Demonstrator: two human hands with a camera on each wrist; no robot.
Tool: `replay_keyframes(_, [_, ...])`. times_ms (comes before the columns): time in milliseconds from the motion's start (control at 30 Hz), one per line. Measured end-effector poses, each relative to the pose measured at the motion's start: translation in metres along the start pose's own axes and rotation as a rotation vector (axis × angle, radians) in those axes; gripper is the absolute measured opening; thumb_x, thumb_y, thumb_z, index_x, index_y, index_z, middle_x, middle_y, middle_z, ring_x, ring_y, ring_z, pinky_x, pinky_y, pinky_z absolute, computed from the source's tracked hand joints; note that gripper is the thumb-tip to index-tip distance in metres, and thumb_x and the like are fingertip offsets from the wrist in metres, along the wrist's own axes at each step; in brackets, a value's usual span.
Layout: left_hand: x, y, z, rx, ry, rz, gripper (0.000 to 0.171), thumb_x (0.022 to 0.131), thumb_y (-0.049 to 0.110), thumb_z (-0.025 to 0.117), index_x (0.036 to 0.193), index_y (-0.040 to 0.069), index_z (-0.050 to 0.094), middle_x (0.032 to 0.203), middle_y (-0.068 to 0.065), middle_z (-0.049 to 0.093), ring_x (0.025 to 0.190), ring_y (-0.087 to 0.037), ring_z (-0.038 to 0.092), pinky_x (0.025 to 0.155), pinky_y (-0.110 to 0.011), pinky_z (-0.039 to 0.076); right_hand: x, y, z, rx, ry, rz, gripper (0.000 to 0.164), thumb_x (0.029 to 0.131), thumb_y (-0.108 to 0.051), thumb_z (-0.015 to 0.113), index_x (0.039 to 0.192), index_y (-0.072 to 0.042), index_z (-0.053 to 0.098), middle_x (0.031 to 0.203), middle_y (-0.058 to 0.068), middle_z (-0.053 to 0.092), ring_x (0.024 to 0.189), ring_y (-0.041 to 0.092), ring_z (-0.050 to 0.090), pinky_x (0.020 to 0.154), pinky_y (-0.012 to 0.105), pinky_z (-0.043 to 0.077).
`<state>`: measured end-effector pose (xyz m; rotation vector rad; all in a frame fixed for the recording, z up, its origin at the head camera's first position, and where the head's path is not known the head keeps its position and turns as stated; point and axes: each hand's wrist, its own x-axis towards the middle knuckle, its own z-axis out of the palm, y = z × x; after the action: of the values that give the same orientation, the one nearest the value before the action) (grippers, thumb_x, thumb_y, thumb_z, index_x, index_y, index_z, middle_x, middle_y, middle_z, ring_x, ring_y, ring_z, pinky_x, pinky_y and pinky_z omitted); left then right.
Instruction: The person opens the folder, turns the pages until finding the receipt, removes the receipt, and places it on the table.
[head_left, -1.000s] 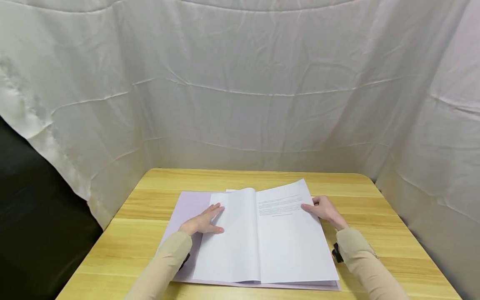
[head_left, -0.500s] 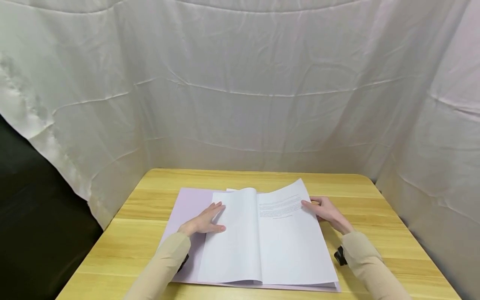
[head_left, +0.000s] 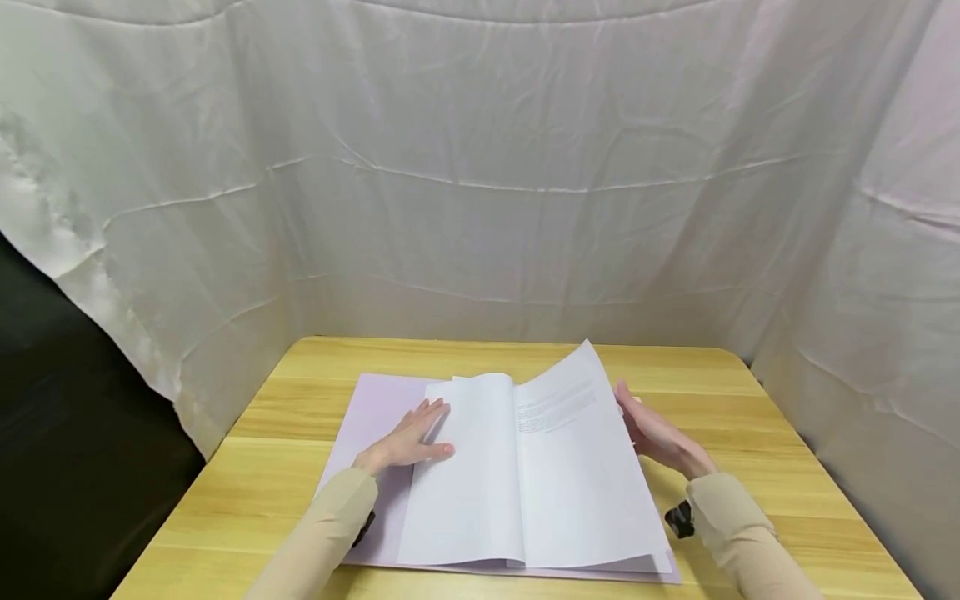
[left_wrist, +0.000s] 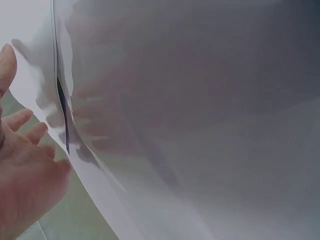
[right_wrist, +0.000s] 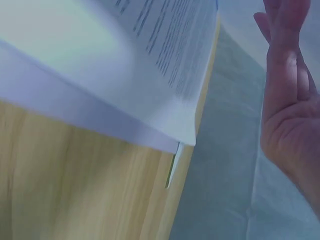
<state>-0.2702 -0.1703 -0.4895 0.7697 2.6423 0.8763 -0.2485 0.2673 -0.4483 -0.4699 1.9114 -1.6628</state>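
Wooden tabletop [head_left: 247,475], open book [head_left: 519,479] on it: left pages [head_left: 465,508] down under a spread left hand [head_left: 408,443], right page [head_left: 573,492] lifted, not over yet; right hand [head_left: 660,435] beside it, fingers straightish (tips partly hidden)

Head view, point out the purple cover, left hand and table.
Purple cover [head_left: 380,408]: head view, on its bare upper left part.
Left hand [head_left: 405,444]: head view, on its back.
Table [head_left: 750,442]: head view, on its bare right side.

Creased pale curtains [head_left: 525,233] surround a light wood-grain bench [head_left: 247,475] with rounded far corners; black cloth [head_left: 75,433] shows at left.
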Motion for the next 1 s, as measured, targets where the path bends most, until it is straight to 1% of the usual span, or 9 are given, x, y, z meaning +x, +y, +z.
replay_keyframes(100, [0.000,0.001,0.002,-0.012,0.017,-0.005,0.082,0.097,0.040,0.064,0.157,-0.002,0.025,0.166,-0.027,0.018,0.155,-0.049,0.007,0.125,-0.067,0.004,0.000,-0.003,0.005,0.055,-0.053,-0.028,0.077,0.102,-0.060,-0.003,0.162,-0.011,-0.003,0.128,0.006,0.060,0.104,0.017,0.067,0.082,0.038,0.060])
replay_keyframes(133, [0.000,0.001,0.002,-0.022,0.018,-0.010,0.082,0.097,0.039,0.064,0.158,-0.001,0.025,0.166,-0.026,0.017,0.155,-0.048,0.006,0.125,-0.067,0.004,0.000,-0.004,0.007,0.072,-0.064,-0.033,0.077,0.102,-0.060,-0.004,0.162,-0.012,-0.006,0.126,0.004,0.060,0.100,0.016,0.067,0.079,0.036,0.060])
replay_keyframes(233, [0.000,0.003,0.004,-0.067,0.025,-0.024,0.082,0.098,0.038,0.064,0.158,0.000,0.024,0.167,-0.026,0.016,0.156,-0.047,0.005,0.126,-0.066,0.001,0.000,-0.006,0.013,0.097,-0.068,-0.022,0.077,0.100,-0.063,-0.007,0.162,-0.016,-0.012,0.100,-0.001,0.062,0.078,0.009,0.062,0.069,0.029,0.057])
replay_keyframes(367, [0.000,0.006,0.004,-0.112,0.034,-0.036,0.082,0.098,0.038,0.062,0.159,0.001,0.022,0.167,-0.025,0.015,0.156,-0.045,0.003,0.126,-0.064,-0.001,-0.001,-0.011,0.022,0.043,-0.003,0.036,0.080,0.097,-0.068,-0.006,0.160,-0.021,-0.020,0.078,-0.003,0.037,0.060,0.005,0.043,0.059,0.020,0.047])
replay_keyframes(467, [0.000,0.009,0.004,-0.131,0.048,-0.034,0.081,0.099,0.039,0.061,0.160,0.002,0.021,0.167,-0.024,0.016,0.157,-0.044,0.002,0.126,-0.064,-0.002,-0.001,-0.015,0.027,-0.006,0.037,0.069,0.080,0.097,-0.070,-0.004,0.159,-0.022,-0.021,0.084,-0.004,0.025,0.064,0.009,0.035,0.059,0.019,0.041])
replay_keyframes(533, [0.001,0.011,0.004,-0.145,0.058,-0.031,0.081,0.099,0.040,0.060,0.160,0.002,0.021,0.167,-0.024,0.017,0.157,-0.044,0.002,0.126,-0.064,-0.002,0.000,-0.017,0.031,-0.024,0.039,0.071,0.079,0.098,-0.070,-0.003,0.160,-0.024,-0.019,0.093,-0.001,0.032,0.065,0.009,0.035,0.060,0.020,0.041])
replay_keyframes(633, [0.001,0.014,0.004,-0.172,0.065,-0.029,0.081,0.100,0.040,0.060,0.160,0.003,0.021,0.167,-0.023,0.017,0.157,-0.043,0.001,0.126,-0.063,-0.004,0.002,-0.019,0.035,-0.028,-0.001,0.052,0.076,0.099,-0.068,-0.003,0.160,-0.025,-0.019,0.117,0.011,0.049,0.067,0.008,0.048,0.062,0.020,0.044])
replay_keyframes(767, [0.000,0.019,0.004,-0.219,0.068,-0.041,0.081,0.099,0.040,0.061,0.161,0.006,0.021,0.168,-0.022,0.016,0.158,-0.041,-0.001,0.127,-0.061,-0.005,0.005,-0.019,0.040,-0.040,-0.036,0.022,0.075,0.100,-0.066,-0.003,0.160,-0.024,-0.020,0.135,0.021,0.055,0.073,0.008,0.064,0.065,0.022,0.053])
replay_keyframes(1000, [0.001,0.025,0.002,-0.268,0.120,-0.048,0.078,0.100,0.039,0.062,0.161,0.010,0.022,0.168,-0.018,0.019,0.157,-0.041,0.005,0.127,-0.061,-0.002,0.009,-0.020,0.049,-0.069,-0.006,0.027,0.075,0.101,-0.066,-0.001,0.161,-0.025,-0.016,0.152,0.036,0.037,0.074,0.010,0.063,0.069,0.026,0.056])
